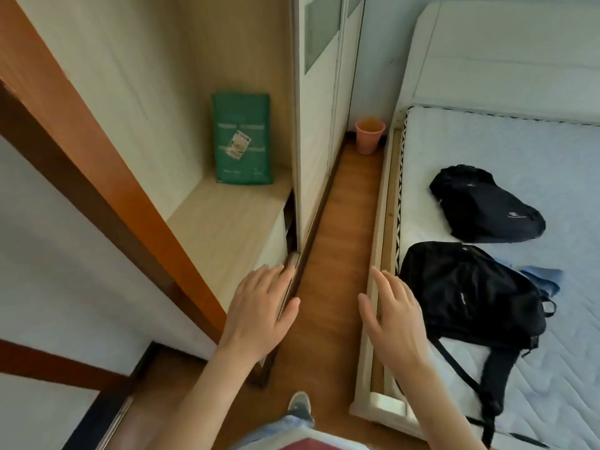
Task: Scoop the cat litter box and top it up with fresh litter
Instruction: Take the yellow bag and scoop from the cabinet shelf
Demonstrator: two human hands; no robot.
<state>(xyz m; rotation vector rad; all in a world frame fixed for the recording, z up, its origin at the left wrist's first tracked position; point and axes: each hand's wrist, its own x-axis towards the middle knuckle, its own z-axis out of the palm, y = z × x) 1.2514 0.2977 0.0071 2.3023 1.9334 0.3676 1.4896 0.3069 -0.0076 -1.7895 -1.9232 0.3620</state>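
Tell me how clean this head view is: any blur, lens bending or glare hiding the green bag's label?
Head view: wide-angle bending bows the wardrobe door and bed frame; soft daylight, no harsh glare; the green bag shows, but its print is too soft to read; left hand and right hand are slightly smeared.

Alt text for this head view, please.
Two empty, open hands, left and right, reach over a narrow floor aisle between wardrobe and bed. A green bag stands on the wardrobe shelf; two black backpacks lie on the mattress.
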